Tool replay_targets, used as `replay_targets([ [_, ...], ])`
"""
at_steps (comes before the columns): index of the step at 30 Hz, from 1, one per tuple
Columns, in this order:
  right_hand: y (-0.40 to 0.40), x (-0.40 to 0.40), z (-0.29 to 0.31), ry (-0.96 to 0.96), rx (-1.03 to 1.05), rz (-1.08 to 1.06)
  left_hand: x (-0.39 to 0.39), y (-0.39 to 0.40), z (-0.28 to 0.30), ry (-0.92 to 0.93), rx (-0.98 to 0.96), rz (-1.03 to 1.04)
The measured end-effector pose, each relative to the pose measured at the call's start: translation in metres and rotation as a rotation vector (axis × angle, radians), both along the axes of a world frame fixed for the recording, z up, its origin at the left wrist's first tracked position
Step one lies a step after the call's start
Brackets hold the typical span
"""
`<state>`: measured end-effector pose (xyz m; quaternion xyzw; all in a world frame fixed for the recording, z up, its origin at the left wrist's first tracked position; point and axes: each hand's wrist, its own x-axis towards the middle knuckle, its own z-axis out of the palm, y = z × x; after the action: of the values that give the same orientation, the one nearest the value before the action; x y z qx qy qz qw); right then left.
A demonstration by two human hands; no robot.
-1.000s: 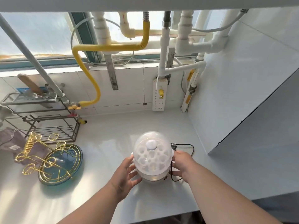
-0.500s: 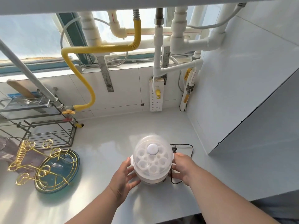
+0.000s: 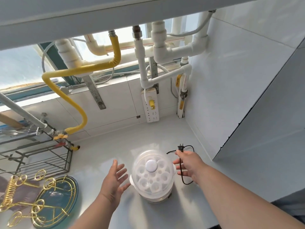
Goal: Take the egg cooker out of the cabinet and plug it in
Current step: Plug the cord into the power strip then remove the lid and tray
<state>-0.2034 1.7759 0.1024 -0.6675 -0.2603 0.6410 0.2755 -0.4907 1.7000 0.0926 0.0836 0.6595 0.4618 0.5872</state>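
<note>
While the glossy white bench (image 3: 102, 149) fills the scene, the white egg cooker with its clear domed lid (image 3: 152, 175) stands upright on it near the front edge. Left hand (image 3: 115, 177) hovers just beside the cooker, fingers spread, touching nothing. Right hand (image 3: 189, 164) sits on the other side, grip pinching the thin black power cord (image 3: 181, 172), its black plug (image 3: 179, 148) poking out above the fingertips, well short of the white wall power strip (image 3: 151, 106).

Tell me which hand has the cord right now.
The right hand: it pinches the black cord just below the plug. The left hand is open beside the egg cooker, touching nothing.
</note>
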Motion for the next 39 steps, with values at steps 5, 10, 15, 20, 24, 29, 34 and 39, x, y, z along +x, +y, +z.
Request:
replay_targets([
  [5, 0.033, -0.004, 0.005, -0.154, 0.162, 0.140, -0.011, 0.049, 0.025, 0.344, 0.058, -0.149],
  [10, 0.078, -0.005, 0.014, -0.418, 0.345, 0.331, -0.015, 0.106, 0.048, 0.999, 0.164, -0.440],
  [15, 0.104, -0.018, 0.004, -0.521, 0.401, 0.367, -0.007, 0.161, 0.073, 1.376, 0.310, -0.622],
  [20, 0.125, -0.032, -0.014, -0.559, 0.431, 0.371, 0.006, 0.207, 0.085, 1.734, 0.528, -0.723],
  [24, 0.141, -0.040, -0.020, -0.633, 0.503, 0.412, 0.008, 0.235, 0.088, 1.948, 0.678, -0.714],
  [29, 0.161, -0.046, -0.028, -0.730, 0.556, 0.505, 0.008, 0.271, 0.086, 2.139, 0.829, -0.834],
  [34, 0.176, -0.063, -0.042, -0.754, 0.565, 0.490, 0.000, 0.294, 0.080, 2.226, 0.926, -0.826],
  [39, 0.188, -0.076, -0.052, -0.817, 0.626, 0.450, 0.000, 0.304, 0.070, 2.179, 1.006, -0.687],
])
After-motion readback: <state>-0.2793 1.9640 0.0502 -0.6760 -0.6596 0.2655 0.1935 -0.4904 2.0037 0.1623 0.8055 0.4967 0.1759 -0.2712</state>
